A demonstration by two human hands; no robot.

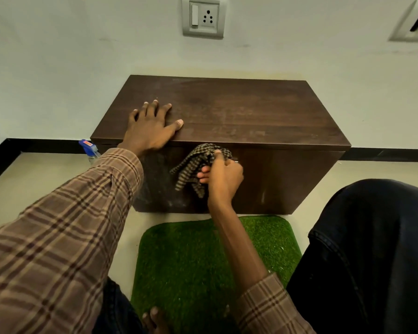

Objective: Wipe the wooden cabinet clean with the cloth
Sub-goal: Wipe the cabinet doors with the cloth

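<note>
A low dark wooden cabinet (251, 116) stands on the floor against the wall. My left hand (150, 126) lies flat on its top near the left front edge, fingers spread. My right hand (223, 178) grips a bunched brown checked cloth (198, 165) and holds it against the upper middle of the cabinet's front face. Pale dusty smears show on the front face to the left of the cloth and on the top.
A green artificial-grass mat (191, 261) lies on the floor in front of the cabinet. A spray bottle with a blue head (89, 148) stands at the cabinet's left. My knee in dark trousers (372, 249) fills the right. A wall socket (204, 16) sits above.
</note>
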